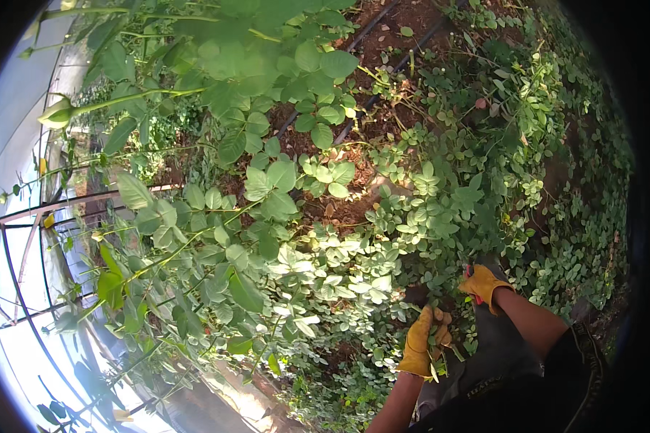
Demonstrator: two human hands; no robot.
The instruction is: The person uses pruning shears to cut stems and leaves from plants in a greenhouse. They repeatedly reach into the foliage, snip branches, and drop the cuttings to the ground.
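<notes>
My left hand [425, 341], in a yellow work glove, is low in the view to the right of centre. Its fingers are curled around green rose stems [457, 353], whose cut ends stick out beside the palm. Above it and to the right, my right hand [485, 287], in a matching glove, grips a red-handled tool, seemingly pruning shears [478, 299]. The blades cannot be made out. Leafy rose plants [357, 270] surround both hands, and my dark clothing lies just behind them.
Tall rose stems with a pale green bud [57, 113] lean across the left side, close to the camera. Black irrigation pipes [372, 27] run over reddish soil at the top. A metal greenhouse frame [21, 270] and pale sheeting [11, 146] stand at the far left.
</notes>
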